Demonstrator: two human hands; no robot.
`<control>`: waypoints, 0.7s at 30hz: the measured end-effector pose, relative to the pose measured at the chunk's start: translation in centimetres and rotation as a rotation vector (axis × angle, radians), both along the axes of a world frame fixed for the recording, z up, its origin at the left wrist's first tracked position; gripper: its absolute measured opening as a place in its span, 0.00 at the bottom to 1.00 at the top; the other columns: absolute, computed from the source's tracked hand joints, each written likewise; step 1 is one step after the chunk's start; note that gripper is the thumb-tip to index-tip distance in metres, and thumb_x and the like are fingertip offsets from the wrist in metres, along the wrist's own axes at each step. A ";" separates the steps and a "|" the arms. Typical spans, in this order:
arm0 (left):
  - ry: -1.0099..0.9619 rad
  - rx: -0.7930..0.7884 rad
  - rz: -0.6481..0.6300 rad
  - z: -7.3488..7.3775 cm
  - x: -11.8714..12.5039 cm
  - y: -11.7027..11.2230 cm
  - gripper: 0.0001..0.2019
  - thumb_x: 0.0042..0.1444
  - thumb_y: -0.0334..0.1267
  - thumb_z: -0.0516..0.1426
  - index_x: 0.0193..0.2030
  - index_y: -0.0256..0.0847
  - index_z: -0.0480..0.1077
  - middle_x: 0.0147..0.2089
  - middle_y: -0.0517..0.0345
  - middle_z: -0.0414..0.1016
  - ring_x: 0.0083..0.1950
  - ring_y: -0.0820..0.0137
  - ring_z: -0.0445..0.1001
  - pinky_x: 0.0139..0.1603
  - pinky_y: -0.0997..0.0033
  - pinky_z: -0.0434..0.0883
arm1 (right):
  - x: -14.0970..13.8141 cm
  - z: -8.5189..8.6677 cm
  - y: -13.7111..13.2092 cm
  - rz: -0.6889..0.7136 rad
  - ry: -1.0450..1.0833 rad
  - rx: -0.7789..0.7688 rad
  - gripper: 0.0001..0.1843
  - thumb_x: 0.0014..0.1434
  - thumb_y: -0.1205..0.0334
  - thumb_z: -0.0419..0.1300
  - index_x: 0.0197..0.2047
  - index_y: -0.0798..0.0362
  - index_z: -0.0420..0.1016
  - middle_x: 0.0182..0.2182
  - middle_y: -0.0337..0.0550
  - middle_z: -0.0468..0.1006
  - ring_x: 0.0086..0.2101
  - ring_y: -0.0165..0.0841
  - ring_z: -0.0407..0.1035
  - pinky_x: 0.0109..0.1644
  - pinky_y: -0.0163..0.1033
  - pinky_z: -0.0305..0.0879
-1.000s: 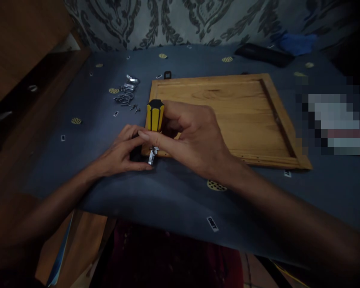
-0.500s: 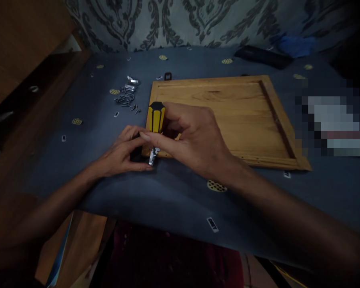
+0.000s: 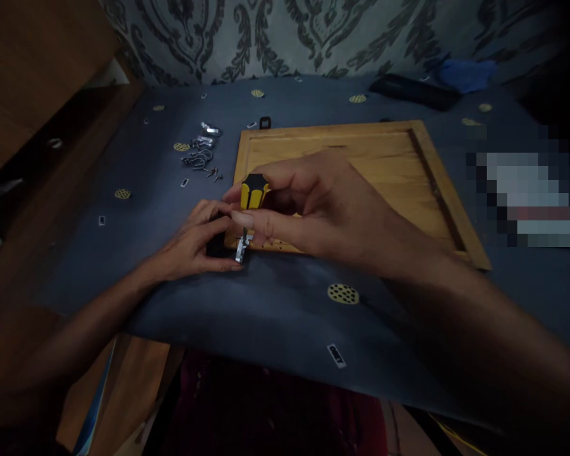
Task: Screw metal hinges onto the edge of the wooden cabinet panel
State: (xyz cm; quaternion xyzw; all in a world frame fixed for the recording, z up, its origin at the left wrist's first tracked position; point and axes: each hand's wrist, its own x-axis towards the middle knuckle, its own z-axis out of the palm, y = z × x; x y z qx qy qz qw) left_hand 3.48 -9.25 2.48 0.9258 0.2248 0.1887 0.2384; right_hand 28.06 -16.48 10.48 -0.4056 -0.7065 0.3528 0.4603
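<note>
Dim room: dark-blue table cover (image 3: 275, 329) w/ small yellow & white prints, leaf-patterned backdrop (image 3: 247, 38) behind. Yellow-&-black screwdriver (image 3: 254, 192) stands near-upright over the near L corner of a framed wooden panel (image 3: 384, 177), shaft pointing down at a small shiny metal latch (image 3: 240, 249) on the panel's near edge. R hand (image 3: 327, 202) has the screwdriver handle pinched btwn thumb & fingers, closed snugly round it. L hand (image 3: 197, 244) is beside the same corner, thumb & index spread apart, thumb tip at the latch's lower end; can't tell if it's gripping. Panel lies flat. Past L hand, left of the panel: cluster of loose metal pieces (image 3: 209, 142), w/ a few screws (image 3: 213, 173) just beside. Small black loop (image 3: 265, 123) nr panel's far edge. Back R: long dark object (image 3: 415, 92), then blue cloth (image 3: 468, 75). Far L: brown wooden furniture (image 3: 42, 63).
</note>
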 end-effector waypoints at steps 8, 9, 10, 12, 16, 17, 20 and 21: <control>0.013 -0.019 0.009 -0.1 0.0 -0.1 0.31 0.64 0.67 0.65 0.61 0.45 0.77 0.61 0.46 0.77 0.61 0.49 0.74 0.64 0.43 0.73 | -1.8 -2.0 -0.2 -0.195 -0.056 0.129 0.28 0.66 0.42 0.71 0.27 0.47 0.61 0.24 0.34 0.70 0.30 0.32 0.69 0.37 0.39 0.68; 0.017 -0.010 0.006 0.0 0.0 -0.1 0.32 0.64 0.69 0.64 0.61 0.45 0.77 0.60 0.46 0.77 0.60 0.49 0.74 0.64 0.43 0.73 | -1.9 -2.1 -0.3 -0.193 -0.051 0.121 0.30 0.67 0.40 0.70 0.27 0.47 0.60 0.23 0.34 0.69 0.29 0.32 0.69 0.37 0.40 0.67; 0.021 -0.001 0.002 0.0 0.0 -0.1 0.33 0.64 0.70 0.63 0.61 0.45 0.77 0.59 0.46 0.77 0.60 0.49 0.74 0.63 0.43 0.74 | -1.9 -2.1 -0.3 -0.185 -0.048 0.114 0.30 0.66 0.38 0.69 0.27 0.47 0.60 0.23 0.34 0.69 0.29 0.33 0.68 0.37 0.40 0.67; 0.024 0.014 -0.002 -0.1 0.0 0.0 0.34 0.64 0.71 0.62 0.62 0.45 0.77 0.57 0.46 0.77 0.60 0.48 0.74 0.62 0.44 0.74 | -1.8 -1.9 -0.5 -0.184 -0.046 0.119 0.30 0.66 0.36 0.69 0.28 0.47 0.62 0.24 0.34 0.69 0.29 0.33 0.69 0.36 0.41 0.68; 0.004 0.024 -0.006 -0.1 0.0 0.0 0.30 0.63 0.69 0.64 0.58 0.46 0.78 0.62 0.47 0.77 0.63 0.50 0.73 0.66 0.45 0.72 | -1.6 -1.0 -0.9 -0.293 0.025 0.241 0.26 0.69 0.41 0.69 0.29 0.46 0.65 0.31 0.39 0.76 0.32 0.34 0.71 0.37 0.41 0.71; 0.005 0.022 -0.005 -0.1 0.0 0.1 0.29 0.63 0.68 0.65 0.57 0.47 0.79 0.62 0.48 0.76 0.63 0.50 0.74 0.67 0.45 0.72 | -1.5 -0.8 -0.9 -0.310 0.028 0.265 0.25 0.69 0.41 0.69 0.29 0.47 0.66 0.32 0.39 0.76 0.32 0.34 0.71 0.36 0.41 0.71; 0.008 0.007 -0.006 -0.1 -0.1 0.1 0.28 0.62 0.67 0.66 0.58 0.48 0.79 0.62 0.48 0.77 0.62 0.49 0.74 0.67 0.44 0.72 | -1.3 -0.7 -0.7 -0.291 -0.002 0.273 0.26 0.68 0.39 0.69 0.30 0.47 0.67 0.32 0.39 0.76 0.31 0.34 0.70 0.34 0.40 0.70; 0.003 0.006 -0.009 0.0 -0.1 0.0 0.28 0.62 0.67 0.66 0.58 0.48 0.79 0.62 0.47 0.77 0.63 0.49 0.74 0.67 0.43 0.72 | -1.3 -0.8 -0.6 -0.287 -0.013 0.265 0.27 0.67 0.38 0.69 0.29 0.48 0.67 0.31 0.39 0.76 0.31 0.33 0.70 0.34 0.40 0.70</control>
